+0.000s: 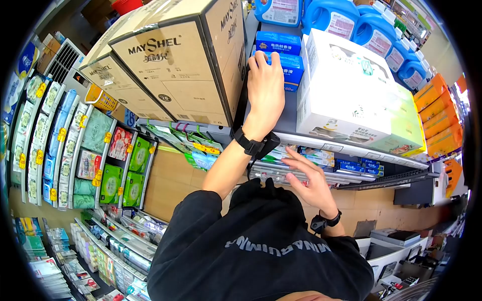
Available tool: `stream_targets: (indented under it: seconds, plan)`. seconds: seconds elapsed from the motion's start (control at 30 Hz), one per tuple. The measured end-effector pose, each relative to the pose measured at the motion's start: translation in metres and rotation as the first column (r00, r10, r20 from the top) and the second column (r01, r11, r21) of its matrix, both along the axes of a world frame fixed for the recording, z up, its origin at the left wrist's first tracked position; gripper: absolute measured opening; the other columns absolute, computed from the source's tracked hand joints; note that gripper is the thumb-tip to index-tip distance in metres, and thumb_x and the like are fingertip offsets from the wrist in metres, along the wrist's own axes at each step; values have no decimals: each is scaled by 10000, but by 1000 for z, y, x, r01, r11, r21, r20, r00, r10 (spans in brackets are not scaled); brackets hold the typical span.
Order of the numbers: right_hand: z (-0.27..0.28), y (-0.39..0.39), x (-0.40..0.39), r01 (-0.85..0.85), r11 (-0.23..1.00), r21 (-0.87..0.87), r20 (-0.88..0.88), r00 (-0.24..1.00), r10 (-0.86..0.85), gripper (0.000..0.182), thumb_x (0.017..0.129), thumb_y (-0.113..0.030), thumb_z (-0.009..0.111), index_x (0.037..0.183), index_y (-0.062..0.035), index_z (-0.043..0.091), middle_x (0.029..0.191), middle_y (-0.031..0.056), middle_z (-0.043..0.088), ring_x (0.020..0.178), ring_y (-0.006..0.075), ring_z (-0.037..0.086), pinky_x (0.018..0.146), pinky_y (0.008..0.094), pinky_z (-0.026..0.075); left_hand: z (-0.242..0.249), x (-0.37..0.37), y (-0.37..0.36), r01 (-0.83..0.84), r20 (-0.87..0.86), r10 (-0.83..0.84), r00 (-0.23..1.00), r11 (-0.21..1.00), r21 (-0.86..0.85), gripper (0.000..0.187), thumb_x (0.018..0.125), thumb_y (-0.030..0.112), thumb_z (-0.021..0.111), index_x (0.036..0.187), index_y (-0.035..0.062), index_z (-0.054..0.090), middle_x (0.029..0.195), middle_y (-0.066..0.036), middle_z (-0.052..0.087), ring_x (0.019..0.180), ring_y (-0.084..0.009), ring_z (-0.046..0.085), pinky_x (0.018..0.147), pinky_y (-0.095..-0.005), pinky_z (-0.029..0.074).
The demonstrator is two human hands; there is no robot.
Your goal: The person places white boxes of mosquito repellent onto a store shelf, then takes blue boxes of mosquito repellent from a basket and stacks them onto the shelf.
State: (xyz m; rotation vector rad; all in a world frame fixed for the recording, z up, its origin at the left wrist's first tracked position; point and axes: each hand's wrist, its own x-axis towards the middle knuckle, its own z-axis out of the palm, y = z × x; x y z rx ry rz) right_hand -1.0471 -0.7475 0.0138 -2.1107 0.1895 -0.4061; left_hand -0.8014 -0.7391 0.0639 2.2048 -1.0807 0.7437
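Note:
My left hand (265,88), with a black wristband, reaches up onto the grey shelf (288,123) and grips a small blue box (290,67). That box sits under another blue box (278,42), between a large brown MAYSHEL carton (175,65) and a white carton (346,85). My right hand (309,180), wearing a black watch, hovers lower down with its fingers spread and holds nothing. It is just in front of the small packets (321,158) on the rack under the shelf edge. My black shirt fills the bottom of the view.
Blue detergent jugs (371,30) line the back of the shelf. Orange boxes (439,115) stand at the right. Green and blue tissue packs (113,165) fill the shelves at the left. A second MAYSHEL carton (123,85) lies beside the first.

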Motion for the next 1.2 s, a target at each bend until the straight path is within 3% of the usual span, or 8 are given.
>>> stream_targets:
  seconds: [0.1, 0.17, 0.2, 0.37, 0.47, 0.83, 1.2]
  plan:
    - [-8, -2, 1, -16, 996, 87, 7, 1000, 16, 366, 920, -36, 672, 1285, -20, 685, 1510, 183, 558, 1302, 298, 617, 1014, 372, 533, 6, 5, -10, 12, -39, -12, 999, 1000, -10, 439, 840, 23, 761, 1206, -43, 529, 1217, -241, 520, 1160, -410, 530, 934, -469, 544]
    - [-8, -3, -1, -6, 996, 93, -36, 999, 9, 357, 928, -49, 672, 1284, -26, 686, 1508, 176, 561, 1251, 288, 651, 1002, 370, 537, 5, 7, -16, -65, 25, 64, 998, 997, 36, 441, 799, -18, 745, 1198, -18, 559, 1222, -224, 534, 1144, -361, 560, 906, -374, 568]
    - [-8, -4, 0, -7, 996, 87, -32, 999, 10, 357, 928, -49, 672, 1284, -26, 686, 1508, 176, 561, 1251, 288, 651, 1002, 370, 537, 6, 8, -19, -66, -3, 66, 998, 997, 39, 461, 801, -15, 755, 1218, -25, 559, 1238, -226, 532, 1164, -358, 557, 918, -367, 567]
    - [-9, -2, -2, 16, 997, 79, -76, 997, -10, 342, 945, -89, 676, 1281, -24, 683, 1490, 177, 577, 1180, 282, 692, 985, 366, 540, 8, 12, -23, -49, 18, 49, 999, 998, 34, 464, 796, -8, 765, 1212, -35, 561, 1239, -237, 529, 1168, -362, 559, 915, -362, 571]
    - [-17, -4, -2, 8, 1000, 22, -40, 999, -7, 338, 948, -92, 677, 1279, -24, 683, 1485, 178, 581, 1185, 278, 689, 980, 365, 544, 8, 17, -29, -53, 21, 52, 998, 998, 34, 462, 788, -4, 774, 1199, -34, 563, 1232, -241, 530, 1157, -362, 565, 894, -356, 576]
    - [-16, -1, -10, 34, 997, 72, -70, 997, -29, 331, 949, -79, 674, 1276, -23, 678, 1462, 179, 598, 1193, 287, 685, 986, 368, 547, 13, 22, -44, -141, 74, 134, 988, 985, 99, 434, 799, 99, 809, 1146, -13, 573, 1193, -210, 544, 1125, -331, 574, 834, -346, 576]
    - [-21, 0, -12, 37, 994, 102, -41, 999, -33, 325, 954, -66, 664, 1276, -22, 677, 1452, 173, 605, 1209, 285, 677, 962, 360, 562, 11, 27, -49, -149, 76, 141, 987, 984, 100, 433, 792, 91, 806, 1145, -7, 575, 1182, -204, 543, 1114, -321, 575, 825, -348, 573]
